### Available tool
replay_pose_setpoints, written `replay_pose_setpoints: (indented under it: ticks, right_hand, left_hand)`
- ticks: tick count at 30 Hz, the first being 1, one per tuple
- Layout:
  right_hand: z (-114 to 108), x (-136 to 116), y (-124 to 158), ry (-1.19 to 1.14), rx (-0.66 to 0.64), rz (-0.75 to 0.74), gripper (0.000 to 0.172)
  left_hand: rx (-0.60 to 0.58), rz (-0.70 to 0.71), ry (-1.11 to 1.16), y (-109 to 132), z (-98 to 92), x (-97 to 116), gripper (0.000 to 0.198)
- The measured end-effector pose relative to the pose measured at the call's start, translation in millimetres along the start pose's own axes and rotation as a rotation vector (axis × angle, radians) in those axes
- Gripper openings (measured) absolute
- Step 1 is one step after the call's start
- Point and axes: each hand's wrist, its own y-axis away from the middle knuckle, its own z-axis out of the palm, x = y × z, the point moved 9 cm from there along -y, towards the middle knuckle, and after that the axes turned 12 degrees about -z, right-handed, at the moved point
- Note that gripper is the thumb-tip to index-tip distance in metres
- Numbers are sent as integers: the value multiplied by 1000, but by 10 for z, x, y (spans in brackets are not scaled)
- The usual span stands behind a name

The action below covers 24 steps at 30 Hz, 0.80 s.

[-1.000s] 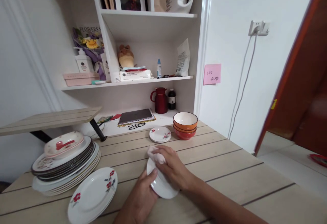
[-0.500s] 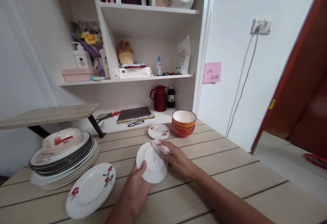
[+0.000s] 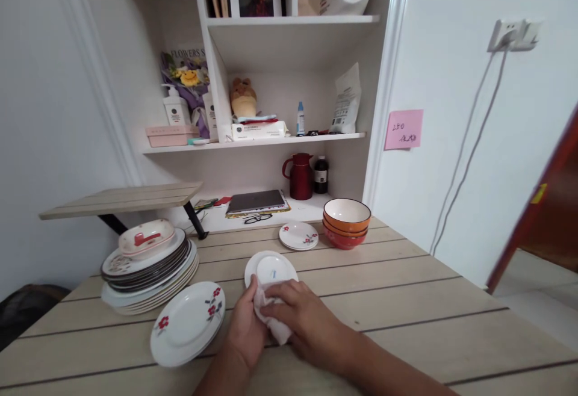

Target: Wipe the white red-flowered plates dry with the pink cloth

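Note:
A small white plate (image 3: 272, 259), turned so its underside with a faint blue mark faces me, is gripped at its left edge by my left hand (image 3: 247, 327). My right hand (image 3: 311, 324) is closed on a pale pinkish cloth (image 3: 276, 327) and presses it against the plate's near edge. Part of the plate is hidden under the cloth and fingers. To the left lie flower-patterned plates (image 3: 187, 324), stacked. Beyond my hands rest small flowered plates (image 3: 298, 235), beside a stack of orange and red bowls (image 3: 347, 221).
At the left stands a tall stack of plates (image 3: 149, 281) with an oval dish (image 3: 147, 239) on top, close to a wooden riser (image 3: 121, 197). Behind the slatted table are a laptop (image 3: 256, 201), glasses (image 3: 257, 218), a dark red jug (image 3: 301, 176) and a dark bottle (image 3: 320, 174).
My right hand has moved the cloth from the plate's far right edge down to its near edge. The whole view has shifted, with the surroundings appearing farther right.

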Motion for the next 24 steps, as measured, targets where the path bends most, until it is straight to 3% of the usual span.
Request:
replay_pose_setpoints:
  ticks: [4,9,15,19,24]
  right_hand:
    - [-78,34,-25,66,18,41,48]
    - [-251,318,56,145,82,173,51]
    - [-488,840,346,236,228,426,57]
    - [-525,1046,513,24,397,483,53]
    - [-424,1117,614,-441,660,640,34]
  left_hand:
    - [-51,13,-28,-32,47,-39,40]
    - [-147,51,-28,-46,176,-79,39]
    - [-68,98,-49,33,140,-68,47]
    - [18,149,-23,41,43,2,50]
    - [-31,248,-88,84,102,71,51]
